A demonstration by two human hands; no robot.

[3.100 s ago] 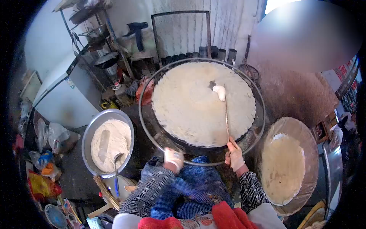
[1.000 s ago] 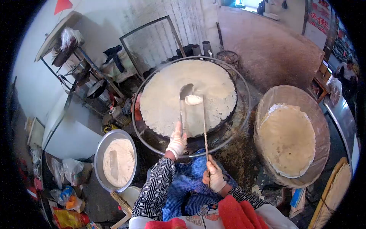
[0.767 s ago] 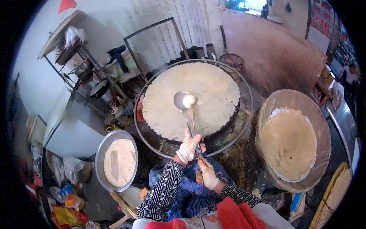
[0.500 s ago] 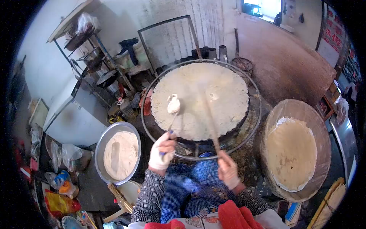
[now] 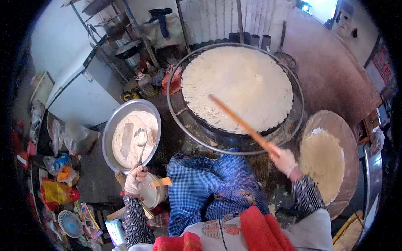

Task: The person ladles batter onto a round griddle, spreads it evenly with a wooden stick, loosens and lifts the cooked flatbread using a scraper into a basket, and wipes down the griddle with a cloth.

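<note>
My left hand (image 5: 135, 179), in a pale glove, is closed round the handle of a ladle (image 5: 141, 137), whose head rests on the batter (image 5: 121, 144) in a metal bowl (image 5: 108, 155) at the left. In my right hand (image 5: 284, 162), also gloved, is a wooden stick (image 5: 240, 122), slanting up and left over the near edge of a large round griddle. A pale flat sheet of batter (image 5: 236, 90) covers the griddle, with a small lump on its right part. A metal ring (image 5: 172, 108) runs round the griddle.
At the right stands a lined basket (image 5: 351, 167) holding a round flatbread (image 5: 321, 161). A white bucket (image 5: 153, 190) is just below the bowl. A white freezer (image 5: 86, 98), bagged goods (image 5: 77, 140) and a shelf with pans (image 5: 115, 25) fill the left side.
My left hand has carried the ladle from above the griddle down left into the bowl. My right hand has moved right and up, tilting the stick leftward. The view has shifted too.
</note>
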